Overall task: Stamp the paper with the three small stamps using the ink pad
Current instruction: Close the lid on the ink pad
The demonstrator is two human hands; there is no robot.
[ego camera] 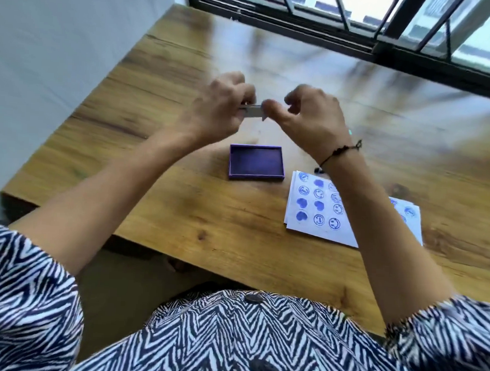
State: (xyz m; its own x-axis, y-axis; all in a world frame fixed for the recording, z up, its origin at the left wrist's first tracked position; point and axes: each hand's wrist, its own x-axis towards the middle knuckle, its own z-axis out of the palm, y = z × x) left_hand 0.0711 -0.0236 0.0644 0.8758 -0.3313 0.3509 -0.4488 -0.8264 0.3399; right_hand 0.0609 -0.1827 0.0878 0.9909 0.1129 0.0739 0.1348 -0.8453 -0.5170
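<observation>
The purple ink pad [256, 163] lies open on the wooden table [180, 210], with its dark inked surface facing up. To its right lies the white paper [316, 209], covered with several blue stamped hearts and smiley faces; my right forearm hides part of it. Above the table, beyond the pad, my left hand [219, 107] and my right hand [312, 118] are both raised. Together they pinch a thin, flat greyish piece [253, 111] that looks like the pad's lid. A small dark object [318, 170], perhaps a stamp, peeks out under my right wrist. The picture is blurred.
A white wall runs along the table's left edge. A black-framed window [360, 26] borders the far edge. More sheets lie under the stamped paper. My patterned sleeves and lap fill the bottom of the view.
</observation>
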